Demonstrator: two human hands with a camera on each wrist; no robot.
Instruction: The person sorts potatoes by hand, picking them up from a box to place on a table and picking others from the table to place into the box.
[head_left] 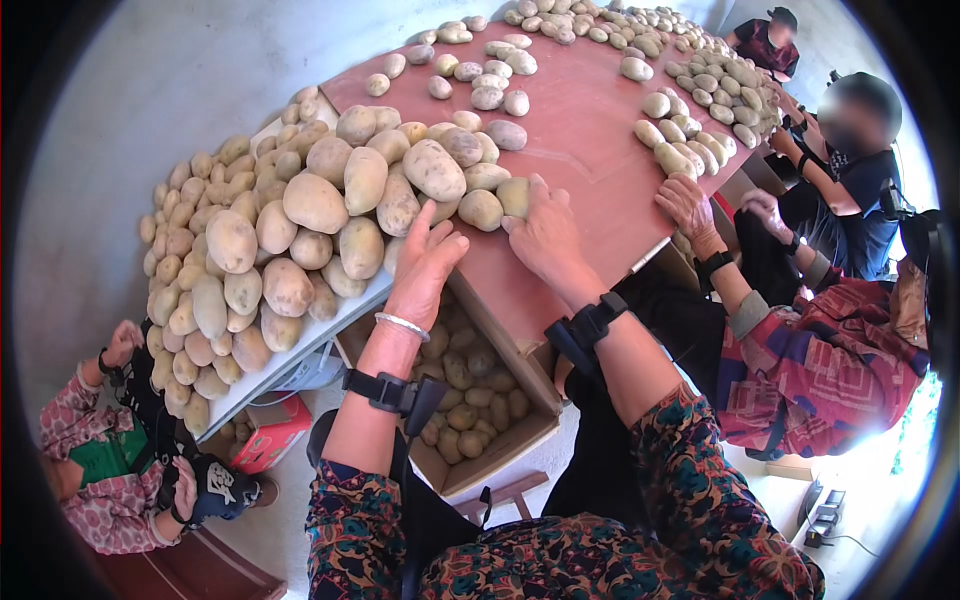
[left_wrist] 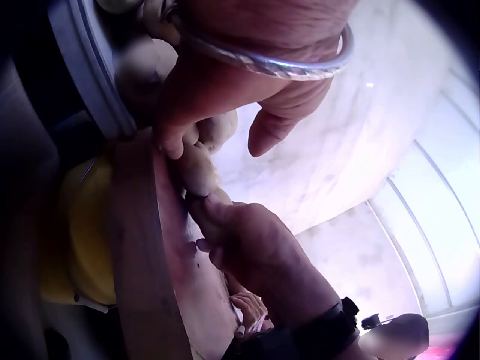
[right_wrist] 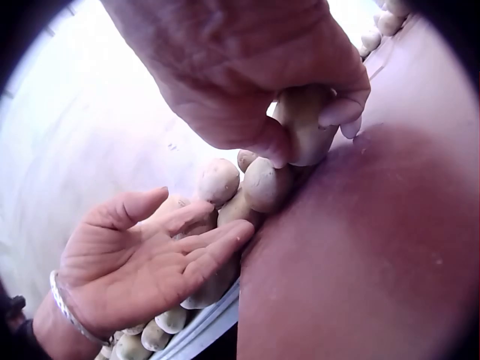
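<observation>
My right hand point(head_left: 545, 235) grips a potato point(right_wrist: 304, 124) between thumb and fingers, low over the red tabletop point(head_left: 590, 130) at the edge of the heap. Beside it, my left hand point(head_left: 428, 262), with a silver bangle at the wrist, reaches up to the front of the heap. In the right wrist view the left palm point(right_wrist: 142, 262) faces up, its fingers extended and holding nothing. Close to both hands lie a round potato point(head_left: 481, 210) and a larger potato point(head_left: 434, 170). The big potato heap point(head_left: 290, 220) rises to the left.
Below the table edge stands a cardboard box point(head_left: 540, 425) holding several potatoes. A red box point(head_left: 272, 436) is on the floor at left. Loose potatoes point(head_left: 488, 80) lie farther up the table. Other people sit along the right side, and another person point(head_left: 110, 450) sits at left.
</observation>
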